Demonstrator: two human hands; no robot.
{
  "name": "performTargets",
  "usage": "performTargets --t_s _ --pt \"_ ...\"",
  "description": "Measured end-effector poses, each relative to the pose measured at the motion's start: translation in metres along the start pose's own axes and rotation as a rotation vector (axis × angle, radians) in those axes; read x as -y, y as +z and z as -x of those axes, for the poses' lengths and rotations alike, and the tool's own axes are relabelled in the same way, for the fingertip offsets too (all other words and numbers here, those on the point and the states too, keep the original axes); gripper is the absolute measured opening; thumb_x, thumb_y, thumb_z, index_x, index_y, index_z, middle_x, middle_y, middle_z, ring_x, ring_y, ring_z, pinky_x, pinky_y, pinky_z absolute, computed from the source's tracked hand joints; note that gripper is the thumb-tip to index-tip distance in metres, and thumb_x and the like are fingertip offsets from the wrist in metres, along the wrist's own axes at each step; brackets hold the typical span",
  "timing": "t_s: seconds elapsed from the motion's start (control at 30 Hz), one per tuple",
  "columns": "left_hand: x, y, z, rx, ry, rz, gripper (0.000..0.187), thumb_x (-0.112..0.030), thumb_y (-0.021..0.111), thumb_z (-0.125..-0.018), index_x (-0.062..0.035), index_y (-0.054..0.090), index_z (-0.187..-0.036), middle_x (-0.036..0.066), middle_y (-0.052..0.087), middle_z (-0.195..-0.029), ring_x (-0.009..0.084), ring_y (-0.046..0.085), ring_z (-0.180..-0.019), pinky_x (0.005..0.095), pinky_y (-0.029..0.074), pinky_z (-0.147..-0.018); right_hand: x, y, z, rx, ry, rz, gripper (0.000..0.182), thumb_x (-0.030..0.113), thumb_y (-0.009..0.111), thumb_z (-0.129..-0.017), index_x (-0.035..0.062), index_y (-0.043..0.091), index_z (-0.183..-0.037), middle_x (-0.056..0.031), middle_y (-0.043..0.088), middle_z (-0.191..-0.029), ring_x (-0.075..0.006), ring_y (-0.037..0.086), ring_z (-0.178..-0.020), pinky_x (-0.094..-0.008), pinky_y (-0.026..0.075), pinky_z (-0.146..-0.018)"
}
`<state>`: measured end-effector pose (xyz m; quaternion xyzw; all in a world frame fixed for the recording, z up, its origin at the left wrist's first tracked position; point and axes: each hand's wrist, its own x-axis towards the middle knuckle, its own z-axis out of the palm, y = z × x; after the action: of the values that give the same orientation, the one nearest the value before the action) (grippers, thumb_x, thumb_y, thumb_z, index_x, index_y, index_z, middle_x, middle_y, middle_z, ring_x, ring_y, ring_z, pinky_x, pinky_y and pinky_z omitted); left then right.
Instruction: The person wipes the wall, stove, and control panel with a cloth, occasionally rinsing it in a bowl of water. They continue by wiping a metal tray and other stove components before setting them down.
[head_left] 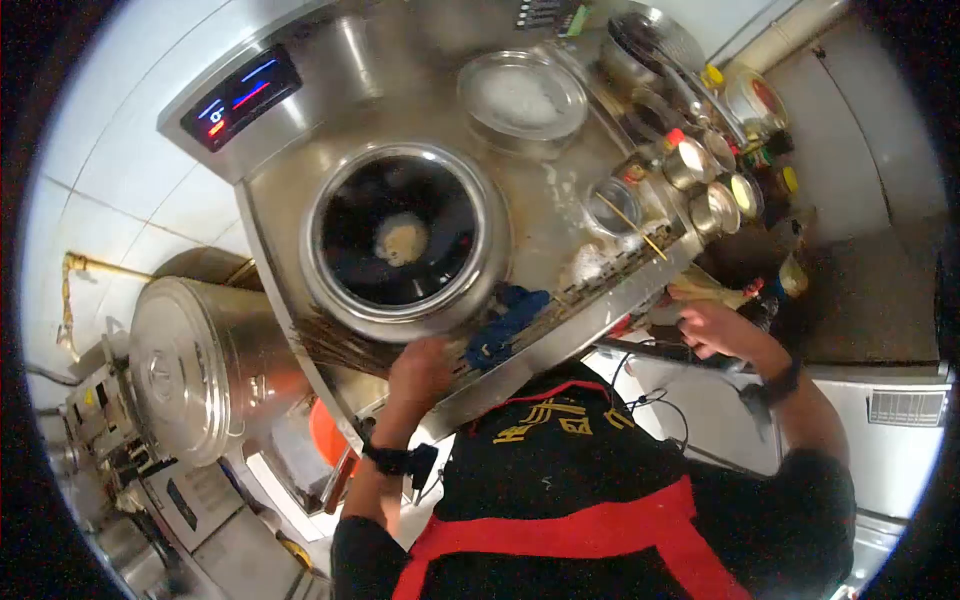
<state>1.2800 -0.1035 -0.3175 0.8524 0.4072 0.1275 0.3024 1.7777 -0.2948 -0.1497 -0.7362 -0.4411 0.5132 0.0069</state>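
Note:
Blurred, my left hand (420, 375) is at the front of the steel counter, just below the rim of a round steel pot (490, 270). Its fingers are smeared by motion. Dark liquid (370, 215) fills the pot, with a pale foamy patch (402, 239) on top. Beside this hand lies a crumpled blue cloth (507, 325). My right hand (715, 328) is bent inward past the counter's front edge, fingers curled, close to a crumpled plastic bag (715, 290). I cannot tell what its fingertips hold.
A shallow steel basin (522, 97) with white contents stands behind the pot. Seasoning tins (690, 163) and jars (755, 100) crowd the right side, and a wooden stick (630, 225) lies across a small bowl (612, 207). At left stands a large lidded steel stockpot (180, 370).

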Motion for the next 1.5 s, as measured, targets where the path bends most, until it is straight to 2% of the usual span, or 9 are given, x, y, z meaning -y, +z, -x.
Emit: performTargets --t_s 0.17,0.3,0.37,0.6,0.9,1.0,1.07,1.27,1.5 --pt "-0.051 0.042 -0.066 0.448 -0.015 -0.233 0.045 -0.027 0.070 -0.081 -0.0024 0.064 -0.117 0.020 0.067 -0.103 0.0382 0.066 -0.100 0.0473 0.055 -0.085 -0.002 0.002 0.080 0.098 0.483 -0.112 0.027 0.018 0.060 -0.098 0.0022 0.057 -0.121 -0.0070 0.062 -0.095 -0.0148 0.058 -0.080 -0.0336 0.054 -0.068" --pt "-0.055 0.075 -0.090 0.598 -0.032 -0.329 0.043 -0.027 0.071 -0.079 -0.0015 0.063 -0.112 0.020 0.067 -0.099 0.0371 0.067 -0.099 0.0477 0.055 -0.086 0.000 0.012 -0.009 -0.314 -0.362 0.936 0.036 0.018 0.063 -0.097 -0.0004 0.059 -0.128 -0.0111 0.070 -0.106 -0.0162 0.068 -0.093 -0.0321 0.056 -0.085" --pt "-0.061 0.071 -0.094 0.569 -0.027 -0.301 0.040 -0.025 0.071 -0.079 -0.0022 0.063 -0.111 0.021 0.067 -0.098 0.0381 0.067 -0.099 0.0474 0.054 -0.087 0.036 0.029 -0.058 -0.449 -0.204 -0.303 0.042 0.015 0.065 -0.093 0.0022 0.058 -0.132 -0.0126 0.069 -0.112 -0.0210 0.068 -0.105 -0.0326 0.053 -0.092" --pt "-0.096 0.012 -0.140 0.089 0.084 0.364 0.029 -0.018 0.067 -0.082 -0.0042 0.062 -0.107 0.021 0.067 -0.096 0.0360 0.066 -0.093 0.0437 0.052 -0.081 0.092 0.069 -0.212 -0.382 -1.017 0.288 0.055 0.025 0.074 -0.082 0.0073 0.059 -0.131 -0.0153 0.066 -0.120 -0.0297 0.062 -0.116 -0.0399 0.049 -0.100" --pt "-0.143 -0.034 -0.243 -0.242 -0.099 0.966 0.015 -0.012 0.062 -0.095 -0.0001 0.061 -0.104 0.002 0.064 -0.089 0.0108 0.058 -0.083 0.0289 0.049 -0.074 0.134 -0.003 -0.274 0.226 -0.787 -0.586 0.032 0.015 0.071 -0.091 0.0009 0.062 -0.118 -0.0022 0.068 -0.103 -0.0129 0.063 -0.092 -0.0290 0.052 -0.084" --pt "-0.145 -0.041 -0.295 -0.234 -0.052 1.000 0.022 -0.012 0.060 -0.097 0.0008 0.059 -0.115 0.003 0.065 -0.100 0.0109 0.060 -0.092 0.0276 0.049 -0.083 0.133 -0.034 -0.325 -0.198 -0.843 -0.244 0.031 0.012 0.068 -0.091 0.0019 0.061 -0.120 -0.0019 0.066 -0.096 -0.0132 0.063 -0.083 -0.0269 0.052 -0.078" --pt "-0.152 -0.051 -0.327 -0.255 0.063 1.121 0.042 -0.013 0.059 -0.097 0.0028 0.050 -0.135 0.008 0.063 -0.118 0.0119 0.059 -0.105 0.0272 0.046 -0.095 0.159 -0.077 -0.320 -0.176 -0.581 -0.937 0.031 0.009 0.063 -0.092 0.0016 0.059 -0.121 -0.0023 0.065 -0.095 -0.0133 0.061 -0.081 -0.0276 0.052 -0.075" --pt "-0.104 -0.045 -0.304 -0.169 -0.226 0.800 0.047 -0.017 0.061 -0.097 0.0044 0.050 -0.138 0.016 0.061 -0.134 0.0217 0.059 -0.123 0.0323 0.045 -0.104 0.135 -0.123 -0.500 -0.930 -0.598 -1.047 0.032 0.010 0.060 -0.090 0.0002 0.060 -0.121 -0.0084 0.067 -0.099 -0.0162 0.063 -0.082 -0.0316 0.053 -0.069" --pt "-0.090 -0.024 -0.212 -0.036 -0.366 0.613 0.038 -0.025 0.063 -0.097 -0.0010 0.063 -0.127 0.010 0.072 -0.112 0.0167 0.066 -0.105 0.0325 0.050 -0.094 0.166 -0.145 -0.492 -0.422 -0.405 0.196 0.049 0.041 0.062 -0.088 -0.0017 0.067 -0.112 -0.0246 0.064 -0.122 -0.0425 0.063 -0.107 -0.0492 0.052 -0.089"
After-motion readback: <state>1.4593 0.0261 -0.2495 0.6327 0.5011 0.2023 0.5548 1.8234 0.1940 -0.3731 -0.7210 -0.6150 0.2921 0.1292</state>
